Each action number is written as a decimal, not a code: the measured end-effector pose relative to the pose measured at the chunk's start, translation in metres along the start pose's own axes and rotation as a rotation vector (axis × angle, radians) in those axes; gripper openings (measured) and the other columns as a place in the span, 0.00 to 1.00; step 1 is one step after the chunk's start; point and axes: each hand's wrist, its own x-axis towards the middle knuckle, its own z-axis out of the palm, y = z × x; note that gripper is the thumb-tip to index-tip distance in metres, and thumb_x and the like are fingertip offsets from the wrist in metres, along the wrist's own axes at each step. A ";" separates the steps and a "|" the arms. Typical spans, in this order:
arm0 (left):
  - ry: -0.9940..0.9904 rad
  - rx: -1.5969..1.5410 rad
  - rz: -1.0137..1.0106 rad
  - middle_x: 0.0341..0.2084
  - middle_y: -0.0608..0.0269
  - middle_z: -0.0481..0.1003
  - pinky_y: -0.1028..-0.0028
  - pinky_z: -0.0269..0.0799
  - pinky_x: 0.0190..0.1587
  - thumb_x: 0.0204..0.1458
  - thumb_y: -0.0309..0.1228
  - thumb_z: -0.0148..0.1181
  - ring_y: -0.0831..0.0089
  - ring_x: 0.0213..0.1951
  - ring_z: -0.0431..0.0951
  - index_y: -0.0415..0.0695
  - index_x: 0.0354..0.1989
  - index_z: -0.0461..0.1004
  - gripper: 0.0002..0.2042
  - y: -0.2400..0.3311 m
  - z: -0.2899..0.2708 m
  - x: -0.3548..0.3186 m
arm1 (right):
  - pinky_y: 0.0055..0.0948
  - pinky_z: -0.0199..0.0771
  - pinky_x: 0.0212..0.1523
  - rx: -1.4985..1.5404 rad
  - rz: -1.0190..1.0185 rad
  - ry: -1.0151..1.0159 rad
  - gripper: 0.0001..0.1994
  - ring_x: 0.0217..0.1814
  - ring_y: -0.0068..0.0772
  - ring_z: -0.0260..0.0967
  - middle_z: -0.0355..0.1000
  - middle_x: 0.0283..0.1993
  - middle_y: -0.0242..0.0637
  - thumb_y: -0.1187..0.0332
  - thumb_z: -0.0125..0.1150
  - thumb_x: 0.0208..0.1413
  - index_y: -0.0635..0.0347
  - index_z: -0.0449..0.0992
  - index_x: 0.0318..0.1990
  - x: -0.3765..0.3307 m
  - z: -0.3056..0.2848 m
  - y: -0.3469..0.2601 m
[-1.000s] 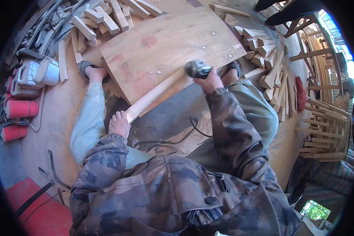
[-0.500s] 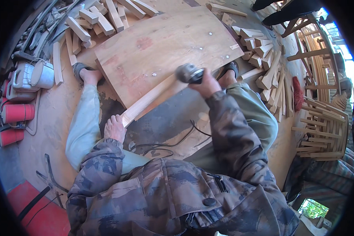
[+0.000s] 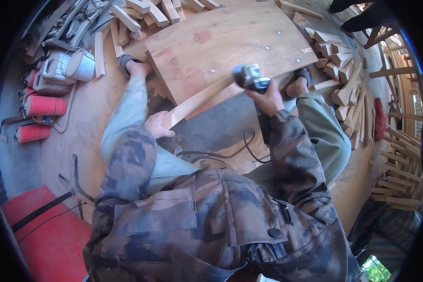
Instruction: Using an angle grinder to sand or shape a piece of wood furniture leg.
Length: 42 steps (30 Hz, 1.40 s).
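Note:
A long pale wooden leg [image 3: 197, 99] lies slantwise along the near edge of a low plywood board [image 3: 221, 42]. My left hand [image 3: 159, 124] is closed around its near left end, the thumb on the near side. In my right hand [image 3: 270, 101] is a handheld angle grinder [image 3: 254, 79] with a silver head and dark body, gripped from the right. Its round disc, blurred, is at or just above the far right end of the leg; contact cannot be made out. A black cord [image 3: 216, 154] loops on the floor between my legs.
Cut wooden pieces are piled beyond the board [image 3: 157, 14] and at its right [image 3: 343, 66]. At left stand a white bucket [image 3: 81, 64] and red containers [image 3: 45, 105]. Stacked wooden frames [image 3: 399, 176] stand far right. Another person's dark-clad leg [image 3: 366, 21] shows at upper right.
The whole view has shifted, so the scene sits farther right and higher. My left hand's thumb now shows spread along the leg's near side. The grinder's silver head has turned more into view.

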 end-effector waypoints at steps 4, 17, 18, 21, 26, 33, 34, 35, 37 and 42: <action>0.194 0.323 -0.066 0.49 0.50 0.66 0.62 0.64 0.58 0.30 0.40 0.71 0.53 0.54 0.66 0.40 0.62 0.56 0.46 0.023 0.006 -0.014 | 0.40 0.70 0.50 -0.013 -0.074 -0.268 0.40 0.49 0.54 0.71 0.72 0.44 0.58 0.56 0.72 0.40 0.62 0.57 0.58 -0.042 0.030 -0.042; 0.125 0.342 -0.069 0.48 0.49 0.65 0.63 0.65 0.57 0.31 0.36 0.69 0.53 0.54 0.66 0.40 0.63 0.54 0.46 0.025 0.001 -0.012 | 0.44 0.74 0.43 -0.208 -0.039 -0.319 0.44 0.42 0.57 0.73 0.73 0.40 0.58 0.56 0.71 0.40 0.65 0.50 0.61 -0.058 0.066 -0.061; 0.124 0.347 -0.066 0.48 0.49 0.65 0.63 0.65 0.57 0.31 0.36 0.69 0.53 0.54 0.66 0.40 0.63 0.54 0.46 0.024 0.000 -0.012 | 0.44 0.74 0.41 -0.208 -0.071 -0.240 0.42 0.41 0.56 0.74 0.73 0.38 0.57 0.56 0.71 0.40 0.64 0.53 0.59 -0.047 0.059 -0.048; 0.121 0.334 -0.051 0.47 0.49 0.65 0.63 0.65 0.57 0.30 0.36 0.69 0.53 0.53 0.66 0.40 0.63 0.55 0.45 0.022 -0.004 -0.012 | 0.44 0.74 0.42 -0.208 -0.027 -0.090 0.40 0.42 0.56 0.74 0.74 0.38 0.56 0.54 0.71 0.38 0.64 0.56 0.55 -0.003 0.022 -0.010; 0.207 0.367 -0.023 0.45 0.49 0.66 0.62 0.67 0.55 0.29 0.36 0.68 0.52 0.50 0.68 0.40 0.62 0.56 0.45 0.018 0.005 -0.012 | 0.40 0.72 0.47 -0.229 0.225 0.049 0.39 0.48 0.52 0.72 0.73 0.42 0.57 0.51 0.72 0.38 0.67 0.58 0.51 0.049 -0.012 0.025; 0.260 0.700 -0.119 0.43 0.55 0.66 0.63 0.66 0.52 0.29 0.46 0.74 0.60 0.49 0.69 0.38 0.62 0.54 0.51 0.042 0.025 -0.025 | 0.46 0.74 0.40 -0.113 -0.015 -0.324 0.33 0.40 0.57 0.74 0.74 0.36 0.55 0.56 0.69 0.41 0.62 0.58 0.50 -0.045 0.045 -0.050; 0.303 0.780 -0.112 0.42 0.57 0.66 0.65 0.65 0.50 0.28 0.51 0.75 0.63 0.47 0.69 0.36 0.62 0.53 0.53 0.041 0.030 -0.027 | 0.46 0.74 0.40 -0.139 -0.078 -0.380 0.32 0.40 0.56 0.74 0.74 0.36 0.55 0.58 0.69 0.40 0.62 0.59 0.50 -0.055 0.055 -0.055; 0.297 0.788 -0.102 0.42 0.57 0.66 0.65 0.65 0.50 0.28 0.51 0.75 0.63 0.47 0.69 0.36 0.62 0.53 0.53 0.042 0.032 -0.027 | 0.46 0.73 0.43 -0.136 -0.146 -0.407 0.38 0.43 0.58 0.73 0.73 0.39 0.57 0.58 0.71 0.41 0.62 0.55 0.56 -0.061 0.058 -0.063; 0.317 0.854 -0.120 0.42 0.58 0.66 0.65 0.65 0.49 0.28 0.51 0.74 0.64 0.45 0.70 0.36 0.63 0.52 0.54 0.043 0.036 -0.028 | 0.46 0.73 0.43 -0.166 -0.081 -0.492 0.35 0.43 0.57 0.73 0.73 0.39 0.55 0.58 0.70 0.41 0.60 0.57 0.53 -0.056 0.053 -0.072; 0.293 0.860 -0.110 0.41 0.58 0.66 0.64 0.64 0.48 0.28 0.50 0.74 0.64 0.44 0.70 0.35 0.63 0.52 0.53 0.048 0.030 -0.028 | 0.41 0.74 0.41 -0.335 0.055 -0.231 0.34 0.42 0.53 0.74 0.74 0.37 0.52 0.54 0.72 0.37 0.59 0.59 0.48 0.016 0.002 -0.017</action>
